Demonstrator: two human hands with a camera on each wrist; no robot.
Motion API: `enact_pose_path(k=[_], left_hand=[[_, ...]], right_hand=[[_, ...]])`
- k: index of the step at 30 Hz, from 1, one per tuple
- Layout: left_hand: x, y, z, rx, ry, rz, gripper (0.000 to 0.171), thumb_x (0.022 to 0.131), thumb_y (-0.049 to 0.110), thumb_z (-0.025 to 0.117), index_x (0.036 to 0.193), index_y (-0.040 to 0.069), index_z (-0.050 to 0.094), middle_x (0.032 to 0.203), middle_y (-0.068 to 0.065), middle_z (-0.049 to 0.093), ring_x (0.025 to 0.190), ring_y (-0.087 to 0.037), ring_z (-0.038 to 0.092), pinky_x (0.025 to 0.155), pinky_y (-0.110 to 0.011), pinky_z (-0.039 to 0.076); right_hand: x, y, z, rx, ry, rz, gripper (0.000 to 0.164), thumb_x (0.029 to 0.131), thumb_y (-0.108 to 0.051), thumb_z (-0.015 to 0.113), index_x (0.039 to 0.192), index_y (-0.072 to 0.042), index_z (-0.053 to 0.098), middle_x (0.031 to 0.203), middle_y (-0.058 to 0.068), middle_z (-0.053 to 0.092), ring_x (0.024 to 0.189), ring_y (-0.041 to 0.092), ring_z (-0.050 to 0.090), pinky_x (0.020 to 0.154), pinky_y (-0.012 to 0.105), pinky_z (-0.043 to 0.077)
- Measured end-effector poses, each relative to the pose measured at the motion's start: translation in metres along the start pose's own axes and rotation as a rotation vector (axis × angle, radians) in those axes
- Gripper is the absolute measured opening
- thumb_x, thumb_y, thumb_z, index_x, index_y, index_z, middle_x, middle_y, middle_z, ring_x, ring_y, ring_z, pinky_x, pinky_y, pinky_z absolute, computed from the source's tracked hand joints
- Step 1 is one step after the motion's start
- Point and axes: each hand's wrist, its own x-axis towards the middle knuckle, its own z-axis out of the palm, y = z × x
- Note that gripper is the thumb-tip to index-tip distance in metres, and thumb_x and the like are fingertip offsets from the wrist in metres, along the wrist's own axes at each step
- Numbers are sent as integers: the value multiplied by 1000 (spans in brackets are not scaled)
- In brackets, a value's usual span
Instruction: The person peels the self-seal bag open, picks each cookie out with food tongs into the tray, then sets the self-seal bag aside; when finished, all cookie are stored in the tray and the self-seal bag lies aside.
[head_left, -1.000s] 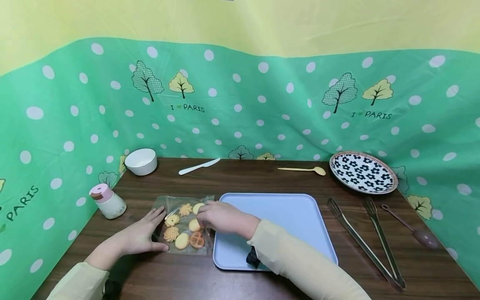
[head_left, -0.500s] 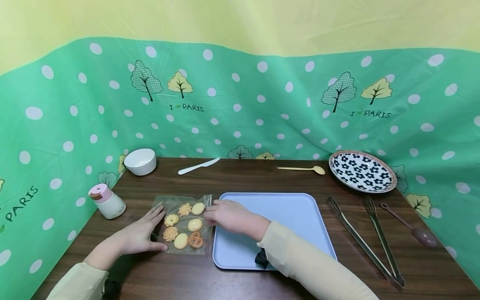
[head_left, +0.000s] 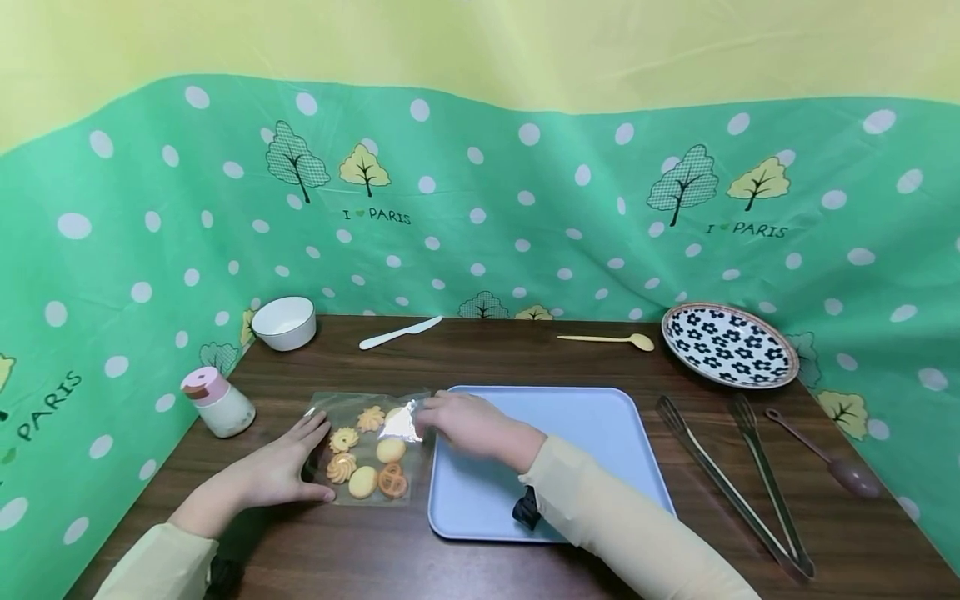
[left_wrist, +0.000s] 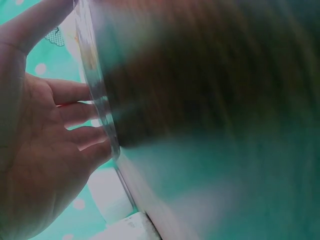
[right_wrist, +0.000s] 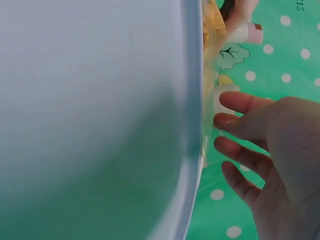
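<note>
A clear plastic bag of cookies (head_left: 341,408) lies on the dark wooden table, with round, swirled and pretzel-shaped cookies inside. My left hand (head_left: 277,467) rests along the bag's left side with fingers extended; in the left wrist view, the fingertips of that hand (left_wrist: 55,130) meet the bag's edge. At the bag's upper right corner, my right hand (head_left: 468,425) pinches the film, its fingers bent downward. Beside that hand the plastic catches a bright glare that covers one cookie. The right wrist view has the right hand (right_wrist: 280,145) beyond the tray edge, thumb and forefinger close together.
A light blue tray (head_left: 555,500) lies right of the bag, under my right forearm. Metal tongs (head_left: 723,483), a brown spoon (head_left: 851,477) and a flowered plate (head_left: 731,346) are farther right. Along the back are a white bowl (head_left: 285,325), knife (head_left: 401,333) and yellow spoon (head_left: 607,338); a pink-lidded jar (head_left: 221,404) stands left.
My right hand has moved right, from over the cookies to the bag's right corner, and the film there now shines white. The left hand has stayed in place.
</note>
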Motion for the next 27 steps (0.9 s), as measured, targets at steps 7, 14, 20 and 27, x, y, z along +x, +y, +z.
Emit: enact_pose_path(k=[7,14,20,27], left_hand=[[1,-2,-1,-5,-7,-13,110,69,66,70,138,-12,35,148,-32,25,138,-49,18,106,-57,26],[1,-2,-3,-9,-11,-23,110,68,66,71,138,-11,36,148,-32,25,138,-48,20,105,-57,29],[3,-10,-10,-61,2,9,103,69,62,73,137,-7,39,144,-30,34,131,-46,35,100,-57,35],[9,-24,-17,-72,81,70,68,72,41,80,127,9,56,129,-14,53,118,-36,52,91,-53,44]], right_hand=[[-7,-8,1,-187,4,-74,25,88,-10,56,96,-29,69,120,-12,62,124,14,48,99,35,40],[-11,-16,-3,-120,-83,-108,22,87,-14,57,100,-27,69,104,-12,65,103,9,60,94,30,45],[-10,-18,-1,-75,-179,-88,24,91,-16,55,105,-28,69,106,-13,64,104,6,60,98,38,42],[-9,-18,-2,-60,-194,-76,25,91,-14,54,105,-29,68,107,-13,64,101,6,60,93,36,46]])
